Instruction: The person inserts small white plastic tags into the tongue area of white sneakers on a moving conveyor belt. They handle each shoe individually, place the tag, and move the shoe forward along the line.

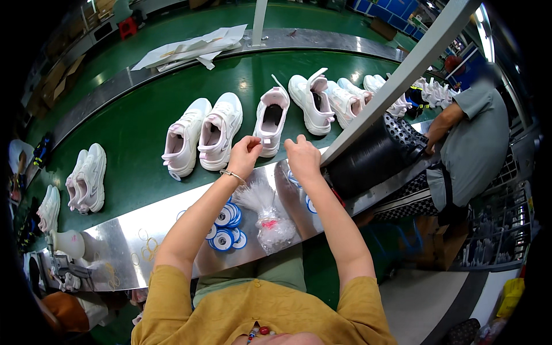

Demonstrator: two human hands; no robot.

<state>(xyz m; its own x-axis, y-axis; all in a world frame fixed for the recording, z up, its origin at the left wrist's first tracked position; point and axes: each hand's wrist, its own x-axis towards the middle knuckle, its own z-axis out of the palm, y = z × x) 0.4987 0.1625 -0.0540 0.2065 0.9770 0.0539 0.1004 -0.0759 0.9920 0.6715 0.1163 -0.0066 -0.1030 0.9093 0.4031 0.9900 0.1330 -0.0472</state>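
Over the heel of a white and pink sneaker point(269, 137), my left hand point(246, 154) is closed in a pinch at the shoe's left side. My right hand point(303, 156) pinches just right of the same heel. Anything thin between the fingertips is too small to make out. Another sneaker point(315, 115) with its tongue raised stands beyond my right hand. Left of my left hand sit two sneakers, one point(187, 135) with a round tag by its heel, the other point(221, 129) beside it. Below my wrists lies a bundle of clear plastic strands point(261, 201), its lower part wrapped in clear film.
Round blue-rimmed tags point(225, 230) lie on the metal ledge point(123, 238), with yellowish rings point(146, 248) farther left. A slanted grey post point(397, 86) and a black drum point(362, 164) stand right. A co-worker point(474, 138) works beyond. More sneakers point(89, 178) rest on the green belt.
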